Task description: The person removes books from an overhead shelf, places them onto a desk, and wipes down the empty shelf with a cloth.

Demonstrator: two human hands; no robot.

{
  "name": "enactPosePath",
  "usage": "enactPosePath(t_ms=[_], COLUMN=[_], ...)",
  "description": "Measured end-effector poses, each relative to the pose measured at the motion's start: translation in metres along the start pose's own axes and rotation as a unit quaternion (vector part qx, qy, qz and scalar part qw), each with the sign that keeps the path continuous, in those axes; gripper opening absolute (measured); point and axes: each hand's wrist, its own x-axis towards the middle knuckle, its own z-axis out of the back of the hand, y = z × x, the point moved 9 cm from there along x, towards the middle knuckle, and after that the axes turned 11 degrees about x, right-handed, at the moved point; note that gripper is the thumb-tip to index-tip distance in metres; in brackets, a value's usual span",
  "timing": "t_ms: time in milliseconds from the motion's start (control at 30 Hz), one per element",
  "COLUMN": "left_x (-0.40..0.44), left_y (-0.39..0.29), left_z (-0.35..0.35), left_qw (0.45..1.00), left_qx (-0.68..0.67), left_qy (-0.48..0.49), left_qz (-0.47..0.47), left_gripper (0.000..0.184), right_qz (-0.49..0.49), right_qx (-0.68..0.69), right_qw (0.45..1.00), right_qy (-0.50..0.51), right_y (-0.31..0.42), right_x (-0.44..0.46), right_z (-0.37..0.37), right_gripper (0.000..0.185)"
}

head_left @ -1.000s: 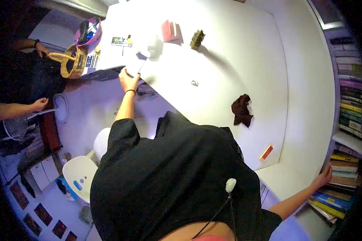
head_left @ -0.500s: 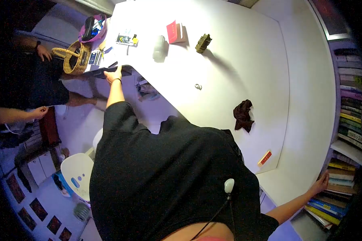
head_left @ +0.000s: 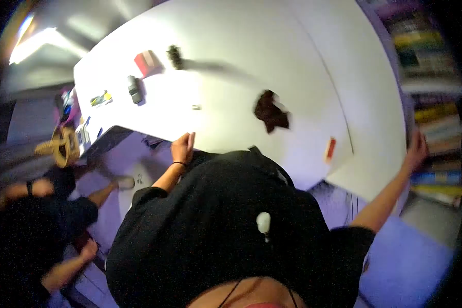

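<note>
Plainly, the white table (head_left: 231,82) takes up most of the view, its upper left washed out by glare and part of its near edge covered by the wearer's black shirt (head_left: 210,215). The left hand (head_left: 182,149) is at that near edge, fingers pointing up along it; its underside is out of sight, so whether it grips the edge cannot be told. At far left another person (head_left: 56,215) in dark clothes is smeared by motion and runs into the black border. On the right, stacked books (head_left: 439,136) fade into the same border, titles unreadable. The right hand (head_left: 417,150) is against their near ends, too blurred to show whether the fingers close on any of them. A wicker basket (head_left: 62,154) sits by the table's left corner with a purple basket (head_left: 75,114) just above it, contents indistinct. On the tabletop, a crumpled dark brown cloth (head_left: 272,112) lies right of centre; toward the upper left are a red and pale box-like item (head_left: 142,63), a dark grey cylinder (head_left: 134,90) and a dark bristly object (head_left: 175,57). A red and cream strip (head_left: 330,149) lies near the right edge, and one tiny pale item (head_left: 196,107), too small to identify, near the middle.
</note>
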Motion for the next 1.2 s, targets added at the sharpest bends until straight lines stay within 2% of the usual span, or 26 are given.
enactPosePath(t_ms=[33, 67, 100, 133, 167, 200, 233, 267, 300, 333, 467, 567, 600, 633, 667, 733, 833, 933, 967, 1033, 1067, 1133, 1200], left_x=[0.001, 0.006, 0.009, 0.024, 0.011, 0.01, 0.008, 0.006, 0.005, 0.001, -0.014, -0.023, -0.022, -0.044, -0.033, -0.056, -0.076, -0.071, -0.067, -0.077, -0.086, -0.079, -0.068], left_y=[-0.017, -0.026, -0.039, -0.007, -0.067, -0.088, -0.105, -0.115, -0.13, -0.143, -0.219, -0.264, -0.273, -0.311, -0.312, -0.364, -0.43, -0.484, -0.505, -0.557, -0.584, -0.625, -0.662], left_z=[-0.003, -0.009, -0.011, -0.048, -0.008, -0.002, 0.0, -0.003, -0.006, -0.011, -0.012, -0.019, -0.029, -0.006, -0.025, -0.006, 0.024, 0.049, 0.061, 0.094, 0.109, 0.11, 0.089], left_qw=[0.999, 0.997, 0.997, 0.99, 0.986, 0.983, 0.978, 0.967, 0.969, 0.969, 0.949, 0.934, 0.926, 0.913, 0.904, 0.907, 0.879, 0.856, 0.842, 0.821, 0.808, 0.792, 0.745], left_qx=[-0.018, -0.032, -0.036, -0.098, -0.039, -0.002, 0.006, 0.004, -0.007, -0.028, -0.032, -0.128, -0.159, -0.139, -0.172, -0.151, -0.18, -0.155, -0.185, -0.145, -0.074, 0.018, 0.166], left_qy=[0.036, -0.003, 0.035, 0.058, -0.008, -0.028, -0.038, -0.062, -0.055, -0.035, -0.057, -0.039, -0.026, -0.046, -0.031, -0.006, -0.055, -0.092, -0.095, -0.159, -0.217, -0.248, -0.287], left_qz=[0.005, -0.071, -0.055, -0.077, -0.16, -0.182, -0.207, -0.248, -0.242, -0.242, -0.308, -0.332, -0.342, -0.38, -0.389, -0.393, -0.439, -0.484, -0.497, -0.528, -0.543, -0.558, -0.579], left_gripper=[0.038, 0.038, 0.035, 0.033, 0.032, 0.031, 0.031, 0.032, 0.033, 0.034, 0.034, 0.032, 0.031, 0.029, 0.024, 0.017, 0.006, 0.012, 0.012, 0.013, 0.015, 0.017, 0.014], right_qz=[0.023, 0.042, 0.046, 0.071, 0.087, 0.089, 0.114, 0.134, 0.181, 0.203, 0.293, 0.339, 0.301, 0.261, 0.203, 0.109, 0.062, 0.056, 0.053, 0.072, 0.07, 0.065, 0.054], right_qx=[-0.013, 0.04, 0.09, 0.105, 0.103, 0.099, 0.089, 0.092, 0.024, 0.047, 0.096, 0.084, 0.106, 0.129, 0.176, 0.294, 0.261, 0.296, 0.304, 0.289, 0.293, 0.311, 0.308], right_qw=[0.999, 0.998, 0.995, 0.992, 0.991, 0.991, 0.988, 0.984, 0.982, 0.974, 0.945, 0.925, 0.934, 0.942, 0.948, 0.935, 0.953, 0.947, 0.945, 0.948, 0.948, 0.943, 0.944], right_qy=[-0.023, -0.027, 0.013, -0.014, -0.021, -0.03, -0.053, -0.07, -0.054, -0.091, -0.106, -0.147, -0.159, -0.168, -0.172, -0.168, -0.139, -0.111, -0.106, -0.108, -0.106, -0.102, -0.105], right_y=[0.013, 0.022, 0.02, 0.035, 0.018, 0.026, 0.07, 0.077, 0.087, 0.106, 0.13, 0.122, 0.104, 0.087, 0.069, 0.038, 0.019, 0.016, 0.015, 0.018, 0.016, 0.013, 0.017], right_x=[-0.006, -0.011, -0.007, -0.014, -0.012, -0.015, -0.029, -0.035, -0.039, -0.048, -0.086, -0.114, -0.116, -0.116, -0.111, -0.105, -0.1, -0.098, -0.098, -0.097, -0.096, -0.096, -0.099], right_z=[0.002, -0.002, -0.009, -0.011, -0.008, -0.011, -0.012, -0.013, -0.012, -0.002, 0.035, 0.084, 0.101, 0.113, 0.117, 0.122, 0.117, 0.111, 0.11, 0.112, 0.111, 0.107, 0.107], right_gripper=[0.042, 0.035, 0.03, 0.026, 0.025, 0.021, 0.018, 0.019, 0.025, 0.034, 0.038, 0.037, 0.037, 0.036, 0.036, 0.038, 0.04, 0.04, 0.04, 0.039, 0.039, 0.037, 0.035])
